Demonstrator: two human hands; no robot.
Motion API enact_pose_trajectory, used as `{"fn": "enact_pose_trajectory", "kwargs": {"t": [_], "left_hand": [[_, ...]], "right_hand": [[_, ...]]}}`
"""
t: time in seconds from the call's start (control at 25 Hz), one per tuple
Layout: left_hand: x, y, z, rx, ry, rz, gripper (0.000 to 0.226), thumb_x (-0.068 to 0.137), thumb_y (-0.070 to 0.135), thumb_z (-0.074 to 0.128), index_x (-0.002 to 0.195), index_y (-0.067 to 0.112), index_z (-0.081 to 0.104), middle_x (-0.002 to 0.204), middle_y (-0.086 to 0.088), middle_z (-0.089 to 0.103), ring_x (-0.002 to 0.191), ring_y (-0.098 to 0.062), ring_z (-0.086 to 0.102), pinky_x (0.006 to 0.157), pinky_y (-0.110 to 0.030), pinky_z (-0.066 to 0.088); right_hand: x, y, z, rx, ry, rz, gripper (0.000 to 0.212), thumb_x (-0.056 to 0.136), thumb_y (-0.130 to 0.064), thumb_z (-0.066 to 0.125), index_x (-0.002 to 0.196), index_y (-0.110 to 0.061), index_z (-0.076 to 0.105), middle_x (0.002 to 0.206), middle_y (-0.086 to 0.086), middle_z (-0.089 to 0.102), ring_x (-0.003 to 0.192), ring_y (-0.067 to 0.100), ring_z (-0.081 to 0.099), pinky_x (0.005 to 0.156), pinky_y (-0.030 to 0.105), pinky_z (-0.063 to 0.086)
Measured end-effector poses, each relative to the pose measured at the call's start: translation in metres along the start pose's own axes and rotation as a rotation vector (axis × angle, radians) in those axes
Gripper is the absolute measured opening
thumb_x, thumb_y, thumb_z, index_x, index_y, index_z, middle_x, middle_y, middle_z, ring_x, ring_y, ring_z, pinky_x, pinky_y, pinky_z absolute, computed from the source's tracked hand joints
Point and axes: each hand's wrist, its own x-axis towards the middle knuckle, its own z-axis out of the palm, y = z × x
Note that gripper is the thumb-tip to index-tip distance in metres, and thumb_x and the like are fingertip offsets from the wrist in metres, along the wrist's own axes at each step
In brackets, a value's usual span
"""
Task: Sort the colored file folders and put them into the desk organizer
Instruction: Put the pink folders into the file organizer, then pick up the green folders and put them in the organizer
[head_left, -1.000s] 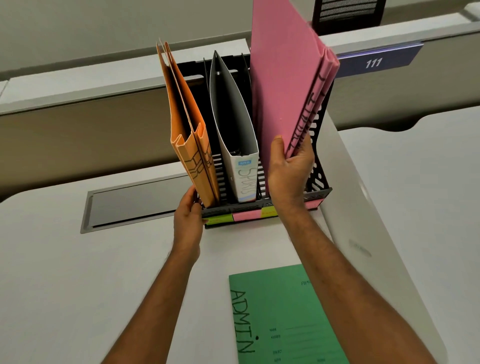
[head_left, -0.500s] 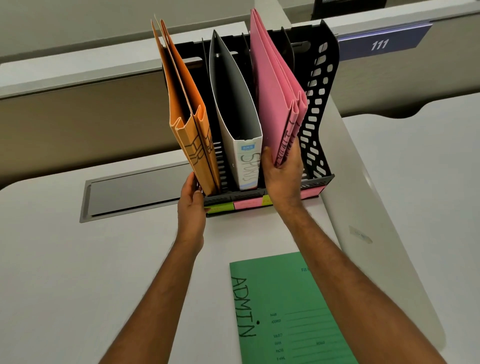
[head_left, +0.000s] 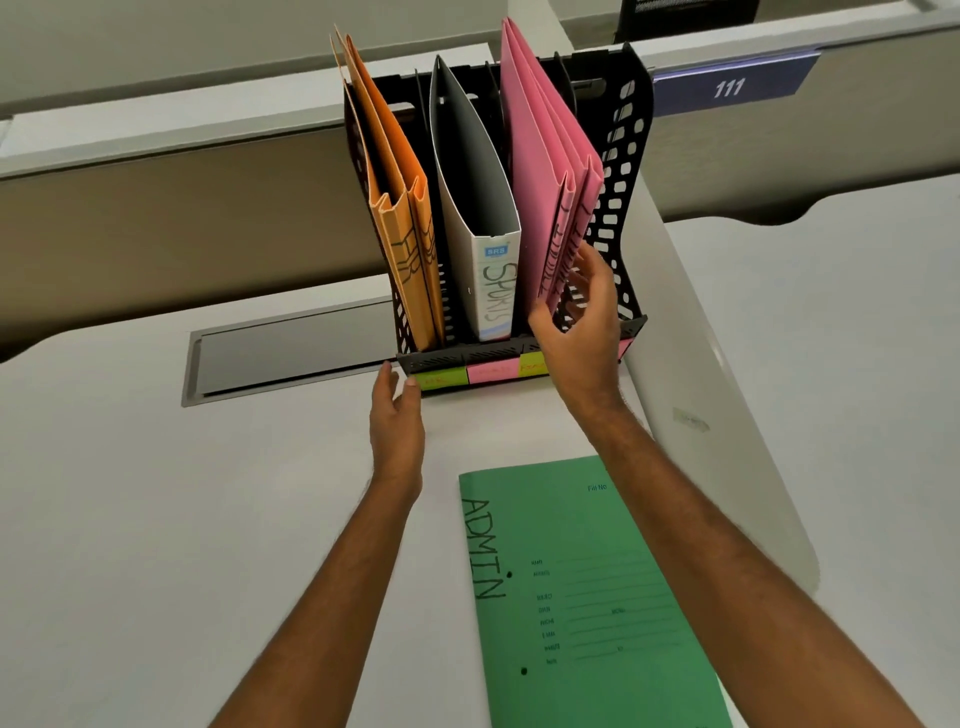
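a person's right hand reaches to the pink folders standing in the right part of a black desk organizer, its fingers loosely spread and relaxed against the folders' lower front edge, the thumb at their left side; the hand lies against them rather than closing round them. the left hand hovers at the organizer's front left corner, fingers extended and slightly apart, fingertips just beside the base and gripping nothing; whether they touch it cannot be told.

the organizer stands upright on a white desk, backed against a low partition. in its left part lean the orange folders, marked "hr" on the spine. in the middle stands a grey box file with "sports" written down its white spine beneath a small blue label. the pink folders tilt slightly leftward at the top, their spine lettering partly hidden by the right hand. coloured sticky notes, green, pink and yellow, run along the organizer's front base; their writing is too small to read.

a green folder marked "admin" lies flat on the desk near the person, between the two forearms and partly under the right one, well apart from the organizer. a grey cable-tray lid is set into the desk to the organizer's left. a blue plate reading "111" sits on the partition behind.
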Motion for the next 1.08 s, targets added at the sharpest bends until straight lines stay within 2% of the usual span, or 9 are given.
{"fn": "enact_pose_trajectory", "kwargs": {"t": [0.12, 0.2, 0.4, 0.56, 0.76, 0.84, 0.92, 1.0, 1.08], "left_hand": [[-0.045, -0.026, -0.015, 0.032, -0.037, -0.038, 0.053, 0.108, 0.029, 0.048, 0.158, 0.028, 0.032, 0.162, 0.000, 0.038, 0.145, -0.021, 0.041, 0.119, -0.049, 0.038], [-0.074, -0.047, -0.025, 0.063, -0.054, -0.078, 0.053, 0.107, 0.028, 0.050, 0.158, 0.028, 0.033, 0.162, 0.000, 0.039, 0.144, -0.022, 0.042, 0.118, -0.049, 0.038], [-0.142, -0.093, -0.047, 0.111, -0.121, -0.196, 0.055, 0.105, 0.031, 0.053, 0.157, 0.028, 0.035, 0.161, -0.001, 0.040, 0.143, -0.024, 0.044, 0.118, -0.052, 0.039], [-0.188, -0.115, -0.058, 0.124, -0.194, -0.264, 0.055, 0.105, 0.033, 0.053, 0.156, 0.027, 0.035, 0.160, -0.003, 0.041, 0.142, -0.024, 0.045, 0.116, -0.052, 0.040], [-0.223, -0.127, -0.066, 0.115, -0.264, -0.312, 0.060, 0.104, 0.033, 0.054, 0.158, 0.023, 0.031, 0.158, -0.003, 0.041, 0.138, -0.023, 0.047, 0.115, -0.048, 0.043], [-0.232, -0.131, -0.067, 0.105, -0.280, -0.340, 0.059, 0.105, 0.031, 0.054, 0.158, 0.021, 0.031, 0.157, -0.002, 0.043, 0.133, -0.020, 0.050, 0.109, -0.044, 0.047], [-0.242, -0.131, -0.065, 0.056, -0.293, -0.397, 0.052, 0.105, 0.024, 0.053, 0.154, 0.020, 0.036, 0.145, 0.004, 0.052, 0.118, -0.014, 0.057, 0.096, -0.038, 0.051], [-0.249, -0.129, -0.062, 0.007, -0.314, -0.443, 0.032, 0.106, 0.016, 0.050, 0.137, 0.023, 0.050, 0.124, 0.011, 0.064, 0.098, -0.006, 0.063, 0.078, -0.029, 0.052], [-0.253, -0.130, -0.061, -0.032, -0.341, -0.489, 0.026, 0.105, 0.014, 0.050, 0.129, 0.022, 0.056, 0.116, 0.007, 0.070, 0.091, -0.005, 0.066, 0.068, -0.029, 0.050]], "right_hand": [[-0.031, 0.001, -0.021, -0.011, 0.001, 0.032, 0.074, 0.089, -0.010, 0.070, 0.153, -0.019, 0.035, 0.149, -0.003, 0.046, 0.137, 0.009, 0.046, 0.111, 0.041, 0.047], [-0.060, 0.004, -0.037, -0.040, -0.009, 0.049, 0.074, 0.089, -0.009, 0.070, 0.153, -0.021, 0.034, 0.150, -0.007, 0.044, 0.137, 0.009, 0.046, 0.112, 0.044, 0.046], [-0.150, 0.023, -0.081, -0.115, -0.055, 0.130, 0.072, 0.092, -0.012, 0.070, 0.153, -0.024, 0.034, 0.152, -0.007, 0.043, 0.135, 0.009, 0.046, 0.110, 0.043, 0.047], [-0.222, 0.043, -0.118, -0.162, -0.092, 0.307, 0.072, 0.093, -0.016, 0.069, 0.153, -0.030, 0.031, 0.152, -0.007, 0.043, 0.137, 0.013, 0.045, 0.110, 0.039, 0.045], [-0.293, 0.073, -0.158, -0.367, -0.127, 0.460, 0.072, 0.092, -0.017, 0.068, 0.154, -0.023, 0.032, 0.152, 0.003, 0.040, 0.136, 0.021, 0.041, 0.109, 0.039, 0.041], [-0.313, 0.088, -0.170, -0.515, -0.139, 0.516, 0.075, 0.088, -0.021, 0.072, 0.153, -0.017, 0.033, 0.153, 0.009, 0.039, 0.139, 0.030, 0.037, 0.113, 0.049, 0.037], [-0.331, 0.097, -0.178, -0.592, -0.158, 0.546, 0.078, 0.086, -0.026, 0.073, 0.152, -0.015, 0.032, 0.153, 0.011, 0.038, 0.140, 0.033, 0.034, 0.114, 0.055, 0.035], [-0.340, 0.099, -0.182, -0.597, -0.165, 0.540, 0.077, 0.087, -0.026, 0.072, 0.151, -0.015, 0.032, 0.154, 0.010, 0.038, 0.140, 0.033, 0.032, 0.114, 0.055, 0.034], [-0.341, 0.093, -0.184, -0.577, -0.155, 0.542, 0.074, 0.088, -0.022, 0.072, 0.151, -0.014, 0.034, 0.152, 0.009, 0.040, 0.140, 0.032, 0.032, 0.112, 0.051, 0.035]]}}
